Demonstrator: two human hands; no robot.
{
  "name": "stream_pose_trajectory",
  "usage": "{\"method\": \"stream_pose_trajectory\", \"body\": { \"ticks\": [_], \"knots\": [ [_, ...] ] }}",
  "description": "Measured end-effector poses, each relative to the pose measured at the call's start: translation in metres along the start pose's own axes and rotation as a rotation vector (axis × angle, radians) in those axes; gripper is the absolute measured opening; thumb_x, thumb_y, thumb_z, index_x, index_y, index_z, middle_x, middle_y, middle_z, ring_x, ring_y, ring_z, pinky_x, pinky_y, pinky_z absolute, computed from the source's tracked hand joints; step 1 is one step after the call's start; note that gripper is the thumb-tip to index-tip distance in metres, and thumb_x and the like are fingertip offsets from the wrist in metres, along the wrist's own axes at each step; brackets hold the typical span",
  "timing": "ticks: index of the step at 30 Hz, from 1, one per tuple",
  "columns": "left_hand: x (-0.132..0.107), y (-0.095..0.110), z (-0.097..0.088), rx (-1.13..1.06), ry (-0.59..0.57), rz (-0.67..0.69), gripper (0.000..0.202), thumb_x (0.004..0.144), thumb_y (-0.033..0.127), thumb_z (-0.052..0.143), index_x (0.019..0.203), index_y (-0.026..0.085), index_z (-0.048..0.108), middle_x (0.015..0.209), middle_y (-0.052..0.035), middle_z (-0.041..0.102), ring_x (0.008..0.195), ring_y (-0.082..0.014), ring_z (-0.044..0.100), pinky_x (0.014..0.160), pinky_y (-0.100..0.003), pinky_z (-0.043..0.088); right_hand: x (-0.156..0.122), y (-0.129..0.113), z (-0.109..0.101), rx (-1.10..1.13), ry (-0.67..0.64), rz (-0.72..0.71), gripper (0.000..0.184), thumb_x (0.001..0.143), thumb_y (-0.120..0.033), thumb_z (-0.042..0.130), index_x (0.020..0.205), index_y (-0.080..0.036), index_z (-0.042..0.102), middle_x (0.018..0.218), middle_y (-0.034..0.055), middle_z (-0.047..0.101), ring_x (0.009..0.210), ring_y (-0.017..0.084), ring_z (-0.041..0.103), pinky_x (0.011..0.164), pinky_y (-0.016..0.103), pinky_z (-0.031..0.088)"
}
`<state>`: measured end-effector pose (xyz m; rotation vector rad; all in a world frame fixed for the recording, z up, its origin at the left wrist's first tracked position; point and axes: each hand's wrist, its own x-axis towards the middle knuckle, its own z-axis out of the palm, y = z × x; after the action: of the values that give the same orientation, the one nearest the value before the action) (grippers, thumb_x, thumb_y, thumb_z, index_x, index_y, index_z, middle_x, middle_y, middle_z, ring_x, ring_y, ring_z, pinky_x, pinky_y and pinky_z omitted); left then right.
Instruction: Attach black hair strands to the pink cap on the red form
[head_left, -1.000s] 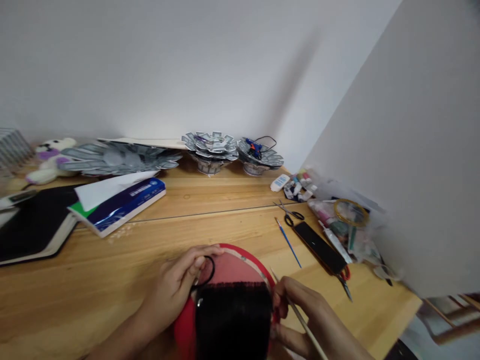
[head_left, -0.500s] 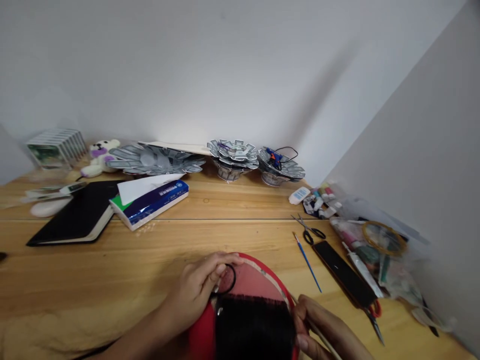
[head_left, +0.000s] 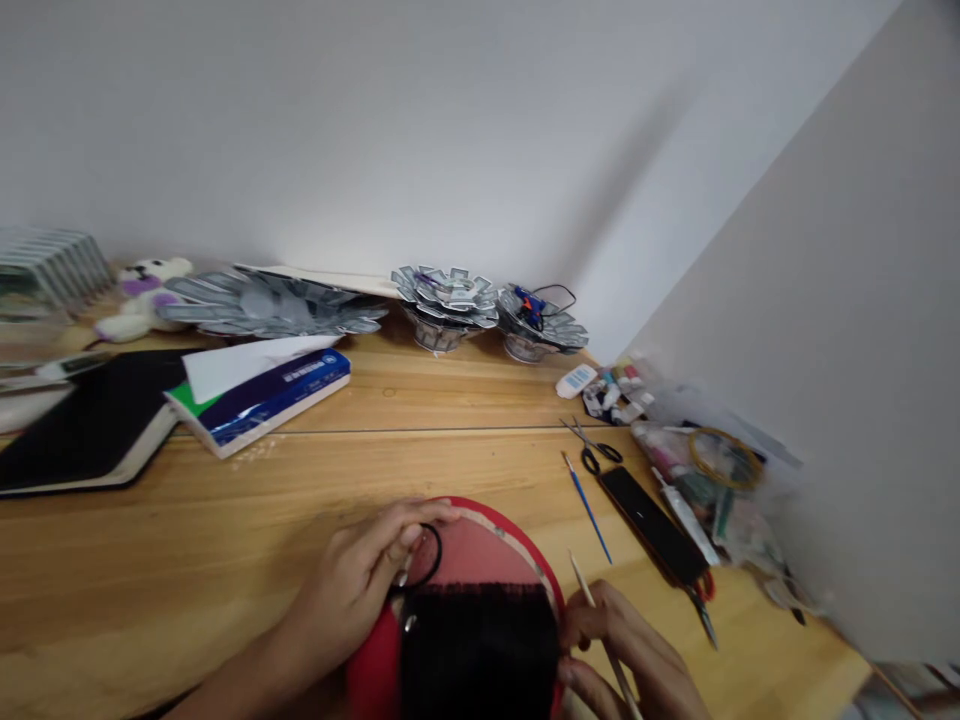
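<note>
One left hand (head_left: 349,585) grips a black loop (head_left: 440,552) and the rim of a red round piece (head_left: 480,548); the piece, between both hands, bears a black hair-like panel (head_left: 480,655); one blue brush (head_left: 589,508) lies on the worktop (head_left: 450,455); one right hand (head_left: 637,635) clasps a pale stick (head_left: 583,582), touching the piece's right edge.

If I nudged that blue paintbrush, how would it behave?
The paintbrush would probably roll, as its handle looks like a slim rod. Being so slender, it is likely light; the straight handle suggests stiffness.
</note>
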<state>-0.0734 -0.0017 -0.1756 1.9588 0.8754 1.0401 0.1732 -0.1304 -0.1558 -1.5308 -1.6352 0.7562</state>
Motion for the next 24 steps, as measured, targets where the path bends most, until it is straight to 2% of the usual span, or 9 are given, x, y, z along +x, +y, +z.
{"method": "stream_pose_trajectory", "body": {
  "ticks": [4, 6, 9, 13, 16, 18, 21, 22, 24],
  "knots": [
    [0.004, 0.003, 0.006, 0.050, 0.015, -0.018, 0.047, 0.099, 0.058, 0.042, 0.114, 0.027, 0.073, 0.100, -0.0049, 0.079, 0.107, -0.0251, 0.070, 0.094, -0.032, 0.056, 0.001, -0.009, 0.001, 0.048, 0.000, -0.016, 0.015, 0.091, -0.035, 0.070, 0.080, -0.026, 0.068, 0.077, 0.0036, 0.065, 0.069, 0.019, 0.062, 0.065, 0.028, 0.048],
    [0.003, 0.000, 0.002, 0.085, 0.024, -0.023, 0.048, 0.099, 0.059, 0.041, 0.114, 0.026, 0.073, 0.100, -0.0053, 0.079, 0.107, -0.0252, 0.071, 0.094, -0.032, 0.056, 0.005, -0.013, -0.003, 0.098, -0.032, 0.033, 0.021, 0.088, -0.036, 0.074, 0.074, -0.023, 0.066, 0.075, 0.0025, 0.064, 0.070, 0.017, 0.059, 0.067, 0.027, 0.046],
    [-0.001, -0.009, -0.007, 0.068, -0.011, -0.009, 0.044, 0.101, 0.053, 0.040, 0.114, 0.026, 0.072, 0.108, -0.0040, 0.078, 0.110, -0.0225, 0.070, 0.096, -0.028, 0.054, 0.008, -0.014, -0.011, 0.156, -0.064, 0.146, 0.026, 0.085, -0.042, 0.076, 0.075, -0.020, 0.065, 0.077, 0.0030, 0.065, 0.070, 0.017, 0.057, 0.068, 0.028, 0.044],
    [-0.006, -0.019, -0.014, -0.019, -0.064, -0.001, 0.033, 0.104, 0.042, 0.041, 0.117, 0.031, 0.069, 0.120, 0.0034, 0.074, 0.117, -0.0145, 0.066, 0.102, -0.018, 0.046, 0.000, 0.003, -0.019, 0.245, -0.085, 0.313, 0.043, 0.073, -0.057, 0.081, 0.069, -0.018, 0.062, 0.069, 0.0028, 0.063, 0.063, 0.016, 0.054, 0.060, 0.027, 0.042],
    [-0.006, -0.017, -0.014, -0.077, -0.077, -0.042, 0.034, 0.104, 0.044, 0.041, 0.117, 0.031, 0.070, 0.121, 0.0032, 0.073, 0.119, -0.0167, 0.064, 0.104, -0.021, 0.046, -0.013, 0.022, -0.028, 0.265, -0.067, 0.406, 0.053, 0.060, -0.067, 0.083, 0.063, -0.018, 0.063, 0.060, 0.0008, 0.058, 0.056, 0.016, 0.051, 0.054, 0.027, 0.041],
    [-0.005, -0.011, -0.014, -0.155, -0.089, -0.109, 0.036, 0.103, 0.046, 0.041, 0.114, 0.029, 0.071, 0.116, 0.0013, 0.075, 0.107, -0.0185, 0.069, 0.095, -0.024, 0.052, -0.020, 0.034, -0.038, 0.228, -0.003, 0.439, 0.050, 0.065, -0.069, 0.078, 0.068, -0.020, 0.067, 0.062, 0.0008, 0.057, 0.059, 0.018, 0.054, 0.056, 0.029, 0.043],
    [0.001, -0.005, -0.018, -0.308, -0.077, -0.237, 0.035, 0.102, 0.048, 0.045, 0.098, 0.025, 0.070, 0.091, 0.0006, 0.076, 0.078, -0.0172, 0.071, 0.076, -0.024, 0.057, -0.019, 0.048, -0.058, 0.172, 0.052, 0.449, 0.051, 0.069, -0.073, 0.072, 0.066, -0.022, 0.068, 0.063, 0.0023, 0.056, 0.059, 0.021, 0.054, 0.056, 0.034, 0.044],
    [0.003, -0.005, -0.020, -0.345, -0.060, -0.265, 0.035, 0.102, 0.048, 0.045, 0.092, 0.024, 0.068, 0.087, 0.0009, 0.076, 0.077, -0.0172, 0.070, 0.075, -0.025, 0.057, -0.015, 0.051, -0.065, 0.157, 0.065, 0.441, 0.053, 0.067, -0.075, 0.072, 0.064, -0.022, 0.068, 0.062, 0.0024, 0.055, 0.059, 0.022, 0.054, 0.057, 0.035, 0.044],
    [0.007, -0.005, -0.025, -0.351, -0.004, -0.265, 0.035, 0.103, 0.047, 0.044, 0.087, 0.024, 0.065, 0.090, 0.0013, 0.076, 0.086, -0.0178, 0.072, 0.082, -0.026, 0.057, -0.001, 0.052, -0.075, 0.130, 0.084, 0.424, 0.054, 0.062, -0.076, 0.074, 0.061, -0.023, 0.068, 0.062, 0.0027, 0.053, 0.061, 0.024, 0.053, 0.060, 0.038, 0.044]
  ]
}}
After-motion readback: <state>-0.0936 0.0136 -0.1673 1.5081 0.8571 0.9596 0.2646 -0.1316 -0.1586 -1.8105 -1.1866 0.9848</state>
